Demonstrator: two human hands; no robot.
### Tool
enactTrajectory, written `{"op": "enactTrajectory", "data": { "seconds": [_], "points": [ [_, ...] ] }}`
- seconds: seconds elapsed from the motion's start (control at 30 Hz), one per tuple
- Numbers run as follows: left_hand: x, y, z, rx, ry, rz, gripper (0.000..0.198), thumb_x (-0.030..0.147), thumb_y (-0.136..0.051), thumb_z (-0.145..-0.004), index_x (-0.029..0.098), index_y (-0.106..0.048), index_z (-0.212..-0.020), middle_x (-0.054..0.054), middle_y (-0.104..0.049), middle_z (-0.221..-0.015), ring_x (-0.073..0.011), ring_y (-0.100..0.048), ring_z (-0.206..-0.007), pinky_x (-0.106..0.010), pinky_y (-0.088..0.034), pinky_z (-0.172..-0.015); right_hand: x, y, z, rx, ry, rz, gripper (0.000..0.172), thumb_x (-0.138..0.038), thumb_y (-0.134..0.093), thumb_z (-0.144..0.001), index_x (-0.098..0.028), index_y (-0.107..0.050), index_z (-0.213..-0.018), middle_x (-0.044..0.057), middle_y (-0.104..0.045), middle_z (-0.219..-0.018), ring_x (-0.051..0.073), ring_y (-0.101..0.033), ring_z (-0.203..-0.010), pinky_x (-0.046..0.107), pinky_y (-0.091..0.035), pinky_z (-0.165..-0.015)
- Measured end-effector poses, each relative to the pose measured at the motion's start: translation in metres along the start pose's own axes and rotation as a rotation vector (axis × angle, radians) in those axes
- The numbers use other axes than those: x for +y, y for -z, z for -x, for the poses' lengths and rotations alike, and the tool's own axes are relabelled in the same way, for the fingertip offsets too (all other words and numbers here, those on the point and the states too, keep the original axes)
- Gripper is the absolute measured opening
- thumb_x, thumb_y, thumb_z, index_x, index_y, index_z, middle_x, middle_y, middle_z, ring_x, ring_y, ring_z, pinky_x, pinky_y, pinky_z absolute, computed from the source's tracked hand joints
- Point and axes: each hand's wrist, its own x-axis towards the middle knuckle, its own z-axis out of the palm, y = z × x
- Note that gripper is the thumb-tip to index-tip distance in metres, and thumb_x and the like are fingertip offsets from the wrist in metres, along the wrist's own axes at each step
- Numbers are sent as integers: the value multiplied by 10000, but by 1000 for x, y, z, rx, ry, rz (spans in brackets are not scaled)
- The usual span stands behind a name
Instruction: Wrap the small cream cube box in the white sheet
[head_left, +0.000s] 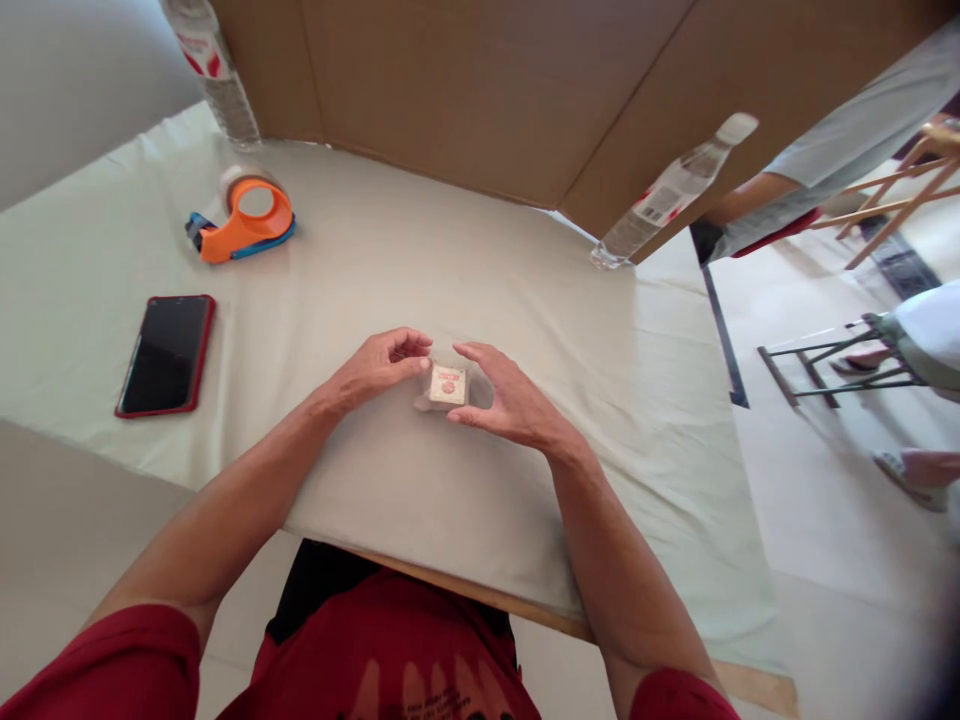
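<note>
A small cream-coloured box [448,384] with red print on top lies on the cloth in front of me. Thin clear plastic [430,403] shows around its edges. My left hand [388,362] is at the box's upper left, thumb and fingers apart and loosely bent, its thumb tip close to the box or the plastic. On the right, my right hand [508,397] is open, with thumb and fingers spread in a C around that side. Its thumb tip reaches the box's lower right corner; whether it touches I cannot tell. Neither hand grips the box.
A phone in a red case [166,355] and an orange tape dispenser [247,222] lie to the left. Two water bottles, one at the left [217,80] and one at the right [667,200], stand by a cardboard screen [465,90]. Other people and stools [840,365] are at right.
</note>
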Motion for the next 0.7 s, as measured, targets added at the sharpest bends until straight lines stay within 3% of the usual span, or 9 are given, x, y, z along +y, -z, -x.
{"op": "enactTrajectory", "data": {
  "seconds": [0.27,0.5,0.7],
  "points": [
    [-3,-7,2,-38,-9,-175,671,483,-693,-744,180,-616,-1337,-130,-668,-1266,-269,-630,-1083,-422,-498,-975,1,-9,-3,-9,3,-1,809,-542,-743,-801,-246,-444,-1492,151,-522,-1514,365,-488,-1394,552,-382,-1143],
    [-3,-11,3,-108,-41,-186,679,440,-654,-779,161,-569,-1392,-94,-665,-1127,-221,-631,-966,-356,-527,-855,6,-24,-6,49,-22,-1,571,-345,-688,-805,-214,-545,-1342,144,-654,-1323,339,-614,-1206,508,-483,-1018],
    [-6,-11,1,-7,-71,-217,673,445,-661,-754,169,-596,-1364,-90,-659,-1141,-172,-600,-834,-328,-520,-784,6,-33,-8,134,-23,-38,553,-313,-673,-810,-230,-528,-1337,130,-651,-1327,323,-609,-1217,487,-506,-1008]
  ]
}}
